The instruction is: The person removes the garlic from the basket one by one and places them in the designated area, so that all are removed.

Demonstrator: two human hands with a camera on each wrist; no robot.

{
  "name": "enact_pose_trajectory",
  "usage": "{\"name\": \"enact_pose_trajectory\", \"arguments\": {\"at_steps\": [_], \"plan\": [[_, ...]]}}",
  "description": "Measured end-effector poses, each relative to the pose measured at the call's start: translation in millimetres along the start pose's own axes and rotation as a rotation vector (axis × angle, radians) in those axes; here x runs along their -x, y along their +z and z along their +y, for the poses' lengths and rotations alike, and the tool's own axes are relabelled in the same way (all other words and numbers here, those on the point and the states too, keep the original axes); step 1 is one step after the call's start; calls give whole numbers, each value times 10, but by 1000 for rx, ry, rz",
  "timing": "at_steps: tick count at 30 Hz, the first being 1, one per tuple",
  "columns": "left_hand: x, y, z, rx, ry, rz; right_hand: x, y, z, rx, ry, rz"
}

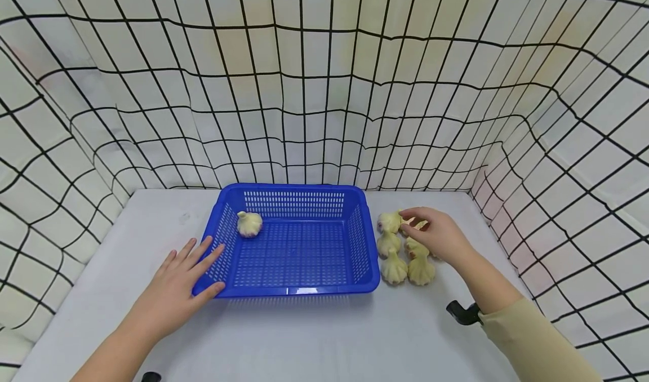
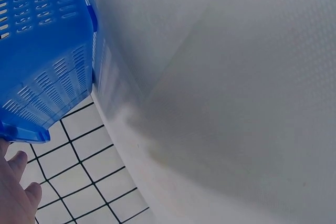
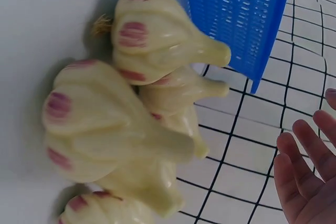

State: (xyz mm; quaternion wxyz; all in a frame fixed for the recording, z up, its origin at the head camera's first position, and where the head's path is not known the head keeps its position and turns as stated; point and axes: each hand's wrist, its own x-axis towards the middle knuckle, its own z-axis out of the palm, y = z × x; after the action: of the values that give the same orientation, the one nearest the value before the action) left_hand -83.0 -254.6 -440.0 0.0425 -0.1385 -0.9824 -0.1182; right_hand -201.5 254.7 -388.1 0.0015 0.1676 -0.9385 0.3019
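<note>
A blue plastic basket (image 1: 329, 289) with slotted walls stands mid-table in the head view. One garlic bulb (image 1: 249, 225) lies inside, near its left wall. My left hand (image 1: 174, 289) rests with spread fingers on the basket's left rim; in the left wrist view only part of that hand (image 2: 16, 195) shows at the edge. To the right of the basket, several garlic bulbs (image 1: 394, 269) sit close together in rows. Over the back of this group hovers my right hand (image 1: 440, 236), its fingers slightly bent, covering some bulbs. The right wrist view shows no bulb in its loose fingers (image 3: 299, 156).
A white cloth covers the table (image 1: 304, 342). White walls with a black grid net (image 1: 314, 94) enclose the back and both sides. A black curved piece (image 1: 462, 313) sits by the right wrist.
</note>
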Motion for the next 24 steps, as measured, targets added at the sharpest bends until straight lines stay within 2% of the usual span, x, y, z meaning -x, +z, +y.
{"name": "enact_pose_trajectory", "arguments": {"at_steps": [13,24], "plan": [[12,10,9,4,6,22,-275,48,-375,4,-65,-8],[8,-11,16,9,-2,1,-537,96,-655,22,-125,-16]]}}
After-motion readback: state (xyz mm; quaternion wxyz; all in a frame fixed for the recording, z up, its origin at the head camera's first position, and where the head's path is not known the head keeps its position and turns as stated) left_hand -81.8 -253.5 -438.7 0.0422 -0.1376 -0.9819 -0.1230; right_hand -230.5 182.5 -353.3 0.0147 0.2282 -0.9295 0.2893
